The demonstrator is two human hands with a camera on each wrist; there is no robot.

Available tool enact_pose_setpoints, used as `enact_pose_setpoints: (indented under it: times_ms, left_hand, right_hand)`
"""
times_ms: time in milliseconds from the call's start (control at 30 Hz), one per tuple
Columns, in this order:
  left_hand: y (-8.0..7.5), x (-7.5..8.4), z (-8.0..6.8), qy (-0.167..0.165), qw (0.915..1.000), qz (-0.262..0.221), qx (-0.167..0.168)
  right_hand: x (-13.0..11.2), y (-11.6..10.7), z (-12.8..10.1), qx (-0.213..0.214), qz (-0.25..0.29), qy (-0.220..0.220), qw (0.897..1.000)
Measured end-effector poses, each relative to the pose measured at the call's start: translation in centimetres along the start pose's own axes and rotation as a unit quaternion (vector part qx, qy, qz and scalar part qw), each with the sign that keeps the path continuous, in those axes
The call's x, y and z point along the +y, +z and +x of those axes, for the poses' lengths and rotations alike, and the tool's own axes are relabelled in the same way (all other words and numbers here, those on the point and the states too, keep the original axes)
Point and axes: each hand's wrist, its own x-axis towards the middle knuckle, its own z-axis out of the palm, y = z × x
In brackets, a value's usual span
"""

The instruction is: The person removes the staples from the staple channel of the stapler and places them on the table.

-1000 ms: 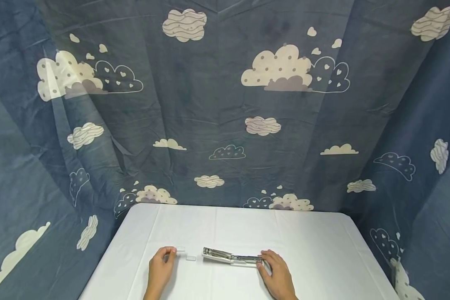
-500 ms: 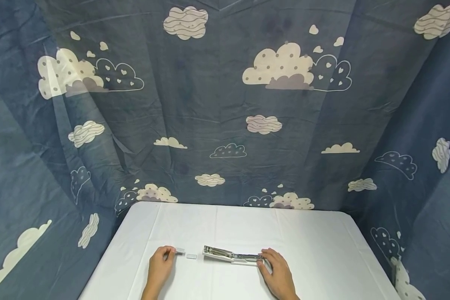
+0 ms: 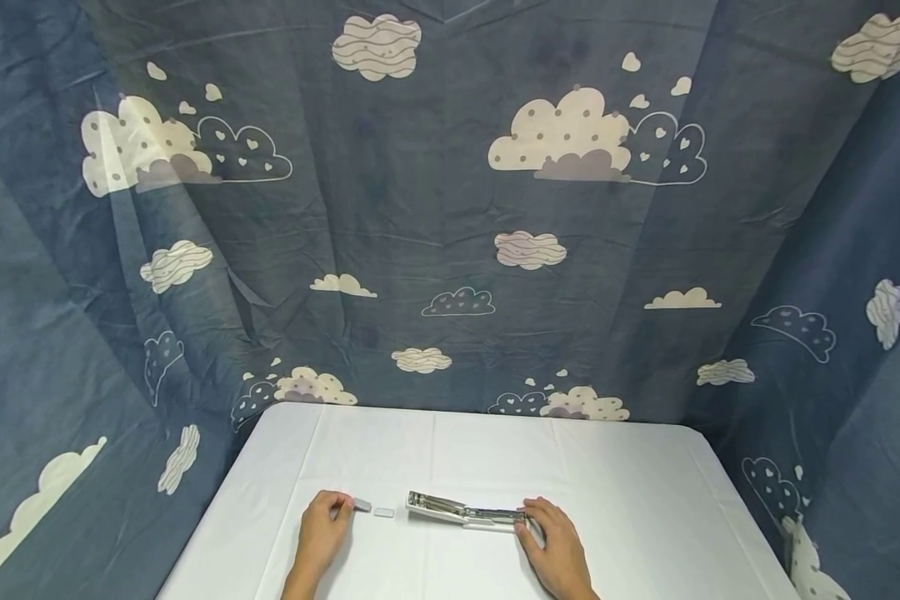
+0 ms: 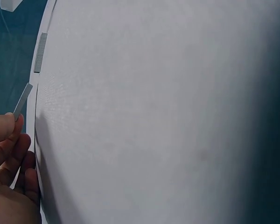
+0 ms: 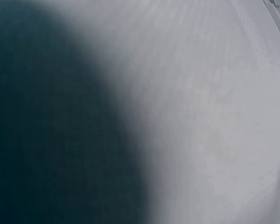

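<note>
Near the front edge of the white table (image 3: 615, 475), left of its middle: the left hand (image 3: 321, 533), fingers curled, pinching one end of a short grey staple strip (image 3: 362, 503) between thumb and fingertips. In the left wrist view, the same staple strip (image 4: 22, 100) tilted, its near end pinched at the fingertips (image 4: 11, 125), its far end free.

Just right of that strip, apart from it and flat on the table: a second staple strip (image 3: 383, 512), seen also in the left wrist view (image 4: 40, 52), untouched.

Further right, close to the front edge around the middle: an opened stapler (image 3: 465, 512), lying lengthwise along that edge, metal magazine exposed and facing up, its left end just beside the second strip.

At the stapler's right end: the right hand (image 3: 558, 550), fingers bent, resting on and gripping that end. Nothing of the hand in the right wrist view, only blurred white cloth and a dark shadow.

Behind and to both sides of the table: a dark blue curtain (image 3: 450, 233) printed with clouds and hearts.
</note>
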Motion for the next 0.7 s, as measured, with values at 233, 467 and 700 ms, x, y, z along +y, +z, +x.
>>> enact_pose_setpoints:
  times_ms: [233,467,700]
  left_hand:
    - [-0.18,-0.06,0.04,0.010,0.9998,0.010,-0.015]
    - [-0.40,0.13,0.15,0.012,0.9993,0.022,-0.026]
    - [-0.47,0.08,0.24,0.002,0.9983,0.039,-0.042]
  right_hand:
    - [0.13,0.24,-0.03,0.006,-0.005,-0.003,1.000]
    - [0.17,0.18,0.06,-0.001,-0.002,0.001,1.000]
    - [0.25,0.13,0.02,-0.001,-0.002,0.000,1.000]
